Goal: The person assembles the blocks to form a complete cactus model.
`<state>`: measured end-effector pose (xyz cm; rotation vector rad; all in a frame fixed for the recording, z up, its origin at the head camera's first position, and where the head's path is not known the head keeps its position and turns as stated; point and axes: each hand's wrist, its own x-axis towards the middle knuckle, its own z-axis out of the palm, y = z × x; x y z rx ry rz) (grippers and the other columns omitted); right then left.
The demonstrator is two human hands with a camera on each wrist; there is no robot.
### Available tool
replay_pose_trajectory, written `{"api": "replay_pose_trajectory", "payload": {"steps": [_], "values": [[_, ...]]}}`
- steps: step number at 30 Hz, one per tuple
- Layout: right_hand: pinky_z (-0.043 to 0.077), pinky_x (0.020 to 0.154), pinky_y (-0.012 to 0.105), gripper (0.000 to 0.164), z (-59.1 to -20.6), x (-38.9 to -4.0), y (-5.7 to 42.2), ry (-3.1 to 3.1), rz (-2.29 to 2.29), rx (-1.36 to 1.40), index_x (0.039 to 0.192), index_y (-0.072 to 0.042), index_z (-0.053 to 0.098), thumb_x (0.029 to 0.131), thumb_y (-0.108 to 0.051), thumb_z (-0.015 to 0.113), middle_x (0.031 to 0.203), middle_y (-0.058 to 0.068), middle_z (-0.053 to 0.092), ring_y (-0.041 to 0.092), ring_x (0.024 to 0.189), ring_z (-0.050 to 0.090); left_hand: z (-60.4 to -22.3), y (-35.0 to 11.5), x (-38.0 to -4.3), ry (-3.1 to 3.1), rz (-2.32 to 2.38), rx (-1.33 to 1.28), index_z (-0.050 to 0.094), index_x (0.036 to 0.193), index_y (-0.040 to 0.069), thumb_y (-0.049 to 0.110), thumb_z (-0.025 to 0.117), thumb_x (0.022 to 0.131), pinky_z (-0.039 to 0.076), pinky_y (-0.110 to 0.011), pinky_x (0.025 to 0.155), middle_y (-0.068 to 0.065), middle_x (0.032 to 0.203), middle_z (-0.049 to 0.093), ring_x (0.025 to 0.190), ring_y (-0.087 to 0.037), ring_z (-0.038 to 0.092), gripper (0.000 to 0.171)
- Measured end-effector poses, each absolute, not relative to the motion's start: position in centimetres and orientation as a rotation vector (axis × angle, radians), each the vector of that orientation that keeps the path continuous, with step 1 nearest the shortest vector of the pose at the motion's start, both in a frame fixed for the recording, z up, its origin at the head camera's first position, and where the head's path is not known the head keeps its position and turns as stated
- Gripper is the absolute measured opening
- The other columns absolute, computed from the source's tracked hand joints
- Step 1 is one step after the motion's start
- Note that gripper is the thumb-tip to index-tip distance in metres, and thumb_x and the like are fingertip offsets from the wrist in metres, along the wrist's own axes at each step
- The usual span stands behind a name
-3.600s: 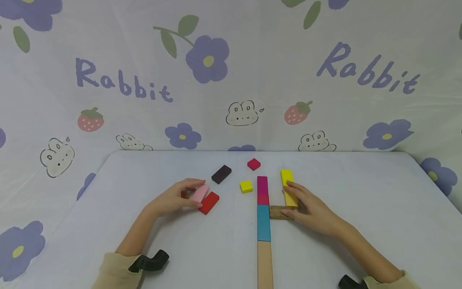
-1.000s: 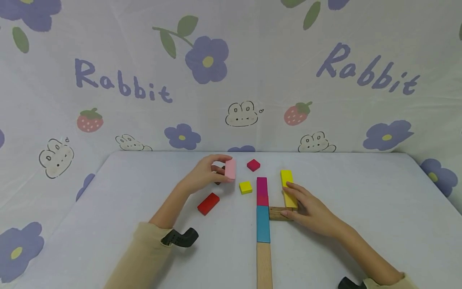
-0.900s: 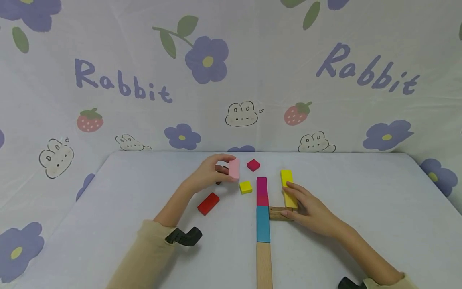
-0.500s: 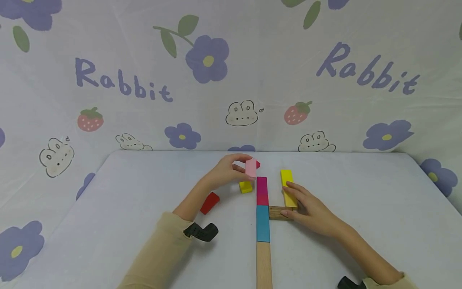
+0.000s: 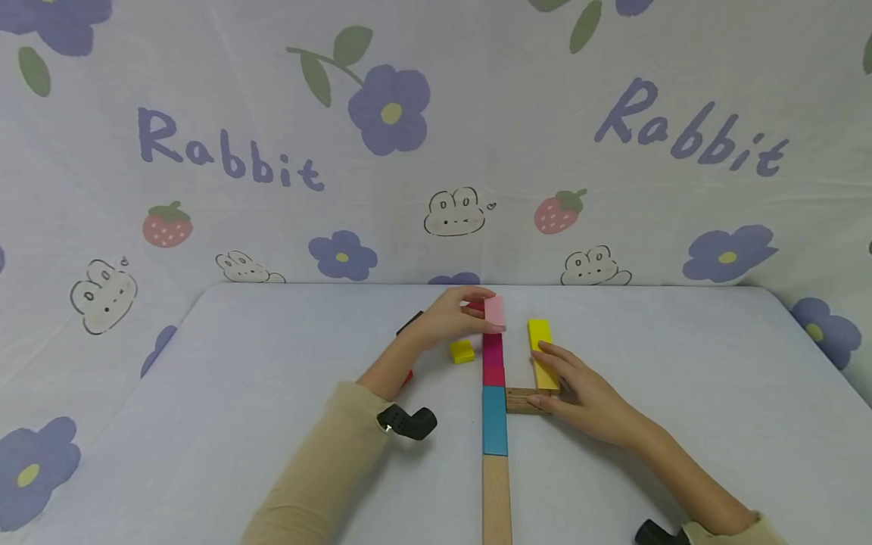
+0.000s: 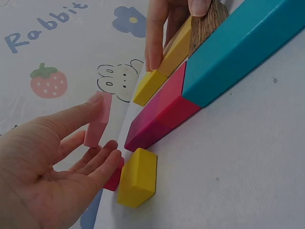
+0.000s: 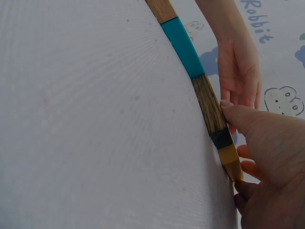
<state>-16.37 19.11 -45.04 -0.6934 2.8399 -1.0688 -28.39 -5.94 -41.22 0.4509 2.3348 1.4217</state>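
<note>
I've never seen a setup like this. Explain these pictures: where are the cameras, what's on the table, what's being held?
No machine here, just one person's bare hands. The wide picture comes from a camera on the head, looking down; the other two come from wrist cameras. The left hand pinches a pink block near the far end of a row: magenta-red section, blue block, plain wooden block. The right hand touches a yellow strip and a brown wood-grain block jutting from the row's right side. Also on the white table are a small yellow block and, partly hidden by the left hand or arm, crimson block, red block and dark block.
</note>
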Motion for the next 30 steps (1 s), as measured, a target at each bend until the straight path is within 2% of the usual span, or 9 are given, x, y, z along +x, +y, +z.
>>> {"api": "replay_pose_trajectory", "payload": {"steps": [8, 16, 18, 23, 30], "values": [[0.036, 0.117, 0.069, 0.067, -45.1, -16.3, 19.2, 2.837, -1.072, -0.694, 0.153, 0.000, 0.051, 0.100, -0.033, 0.073, 0.164, 0.025, 0.038, 0.050, 0.151, 0.034, -41.9, -4.9, -28.9, 2.334, 1.429, 0.489, 0.057, 0.151, 0.011, 0.026, 0.083, 0.093, 0.055, -0.038, 0.108, -0.012, 0.147, 0.060, 0.131, -0.028, 0.059, 0.065], [0.036, 0.118, 0.068, 0.067, -45.1, -16.4, 19.2, 2.838, -1.064, -0.694, 0.154, 0.000, 0.051, 0.100, -0.033, 0.073, 0.164, 0.025, 0.038, 0.050, 0.152, 0.034, -42.6, -4.7, -29.7, 2.404, 1.397, 0.457, 0.056, 0.152, 0.012, 0.025, 0.084, 0.092, 0.043, -0.046, 0.121, -0.013, 0.160, 0.050, 0.148, -0.033, 0.047, 0.067], [0.035, 0.118, 0.068, 0.066, -45.1, -16.4, 19.2, 2.838, -1.066, -0.701, 0.153, 0.000, 0.051, 0.100, -0.032, 0.073, 0.164, 0.025, 0.038, 0.050, 0.152, 0.034, -42.6, -4.7, -29.8, 2.433, 1.393, 0.433, 0.056, 0.153, 0.012, 0.024, 0.083, 0.092, 0.045, -0.046, 0.119, -0.014, 0.158, 0.052, 0.147, -0.033, 0.048, 0.067], [0.035, 0.118, 0.068, 0.066, -45.1, -16.5, 19.2, 2.838, -1.072, -0.710, 0.153, 0.001, 0.051, 0.100, -0.032, 0.073, 0.164, 0.026, 0.038, 0.050, 0.152, 0.034, -42.7, -4.7, -30.1, 2.496, 1.366, 0.423, 0.053, 0.154, 0.008, 0.019, 0.082, 0.093, 0.053, -0.040, 0.110, -0.016, 0.144, 0.062, 0.130, -0.031, 0.058, 0.068], [0.035, 0.118, 0.069, 0.067, -45.1, -16.5, 19.2, 2.841, -1.067, -0.696, 0.153, 0.000, 0.051, 0.100, -0.033, 0.073, 0.164, 0.026, 0.038, 0.050, 0.152, 0.034, -42.7, -4.7, -30.4, 2.550, 1.271, 0.466, 0.052, 0.155, 0.006, 0.016, 0.080, 0.095, 0.052, -0.040, 0.110, -0.017, 0.139, 0.064, 0.126, -0.030, 0.059, 0.068]]}}
